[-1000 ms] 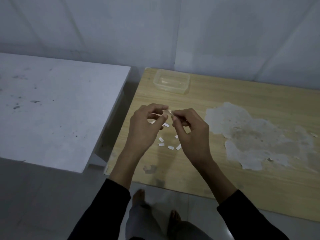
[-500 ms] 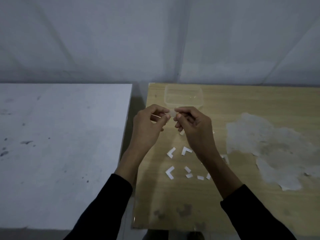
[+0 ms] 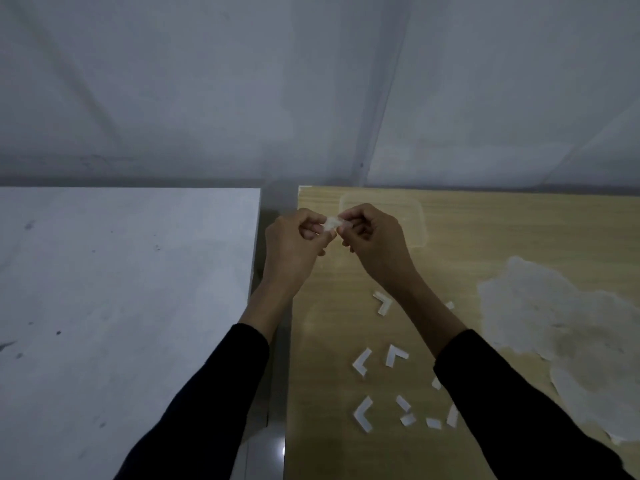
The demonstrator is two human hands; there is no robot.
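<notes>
My left hand (image 3: 294, 242) and my right hand (image 3: 375, 242) are raised together above the far left corner of the wooden table (image 3: 519, 237). Both pinch one small white piece (image 3: 333, 223) between thumb and fingertips. Its exact shape is hidden by my fingers. Several white pieces lie on the table below my arms, some joined into L-shapes (image 3: 362, 362), others short straight bits (image 3: 403, 403). A clear plastic container (image 3: 415, 216) stands just behind my right hand.
A white table (image 3: 121, 289) stands to the left, with a narrow gap between it and the wooden one. The wooden top has a large patch of peeled, pale surface (image 3: 554, 313) on the right. A grey wall rises behind both tables.
The view has tilted up and moved closer, so the tables sit lower in frame. My hands stay together on the small white piece, now nearer the container.
</notes>
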